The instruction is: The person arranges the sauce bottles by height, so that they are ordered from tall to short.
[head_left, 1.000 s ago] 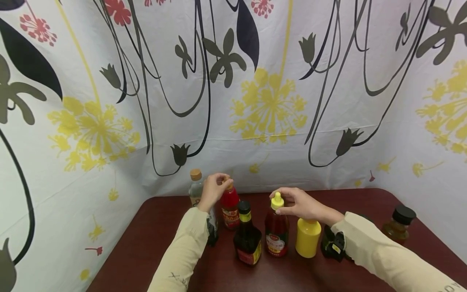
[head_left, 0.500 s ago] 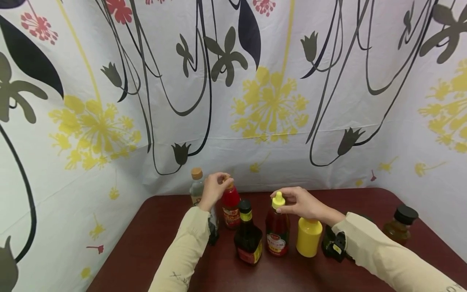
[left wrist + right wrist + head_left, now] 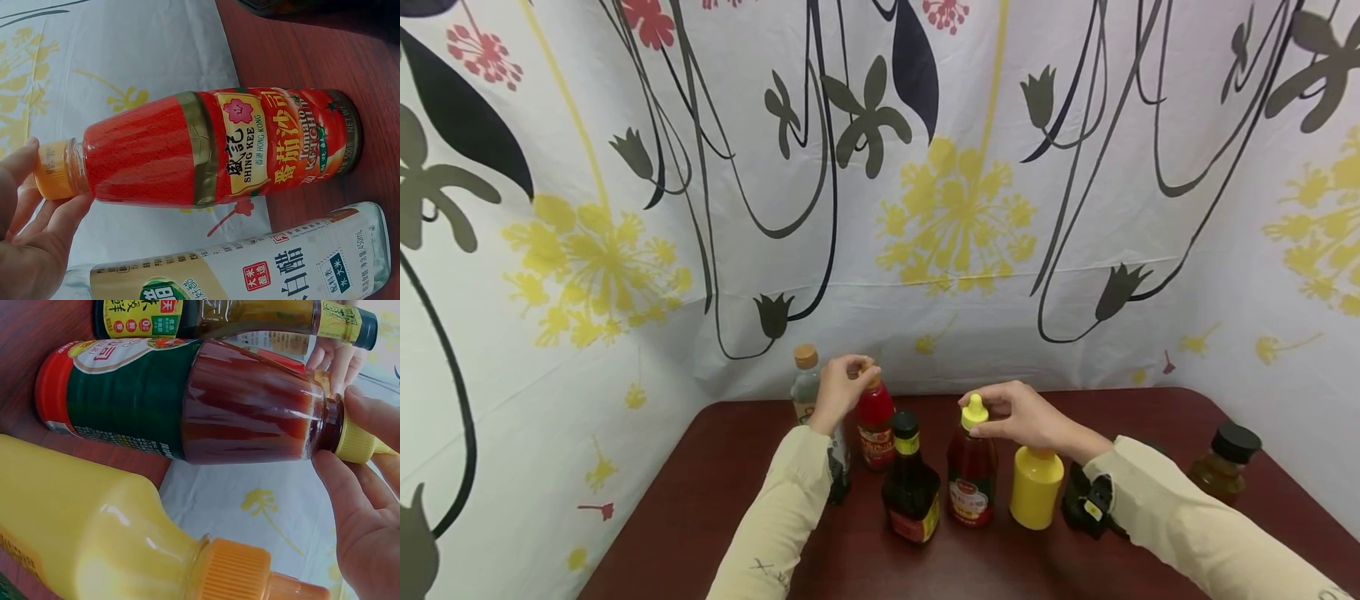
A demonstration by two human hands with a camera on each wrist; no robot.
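In the head view my left hand (image 3: 838, 392) is on the top of a red tomato ketchup bottle (image 3: 876, 425). The left wrist view shows thumb and fingers pinching its orange cap (image 3: 56, 170), the label reading Shing Kee. To the right, my right hand (image 3: 1028, 418) holds the top of a dark red sauce bottle (image 3: 972, 479) with a yellow nozzle cap. Seen from the right wrist, the thumb and fingers sit around that cap (image 3: 355, 442) and the bottle's neck. Both bottles stand upright on the dark red table (image 3: 700, 492).
A white vinegar bottle (image 3: 806, 386) stands left of the ketchup, partly behind the left forearm. Between the held bottles is a dark sauce bottle (image 3: 912, 496). A yellow squeeze bottle (image 3: 1036, 492) stands beneath the right wrist, and a black-capped bottle (image 3: 1225, 462) farther right. Floral cloth (image 3: 955, 333) hangs behind.
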